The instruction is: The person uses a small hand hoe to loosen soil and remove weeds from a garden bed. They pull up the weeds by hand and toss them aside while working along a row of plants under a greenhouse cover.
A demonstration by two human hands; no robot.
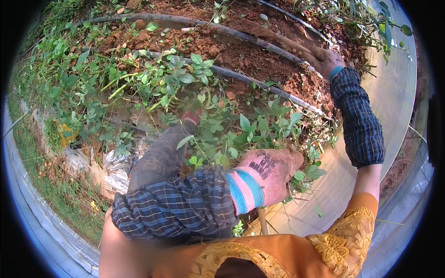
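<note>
Left grip (272, 175) by leafy weeds (311, 173), right grip (328, 60) at reddish soil (250, 60), both closures unclear, grey hoses (241, 36) lying across

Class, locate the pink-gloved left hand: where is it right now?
In the head view, the left hand is right of centre, slightly below the middle, beside green leaves and below the nearest dark hose.

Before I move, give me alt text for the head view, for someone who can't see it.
A pink-gloved left hand curls among green leafy plants, the inside of its grip hidden; the right hand extends over red-brown soil beside a dark hose. The wearer has dark blue checked sleeves, and pale sheeting lies at right.
</note>
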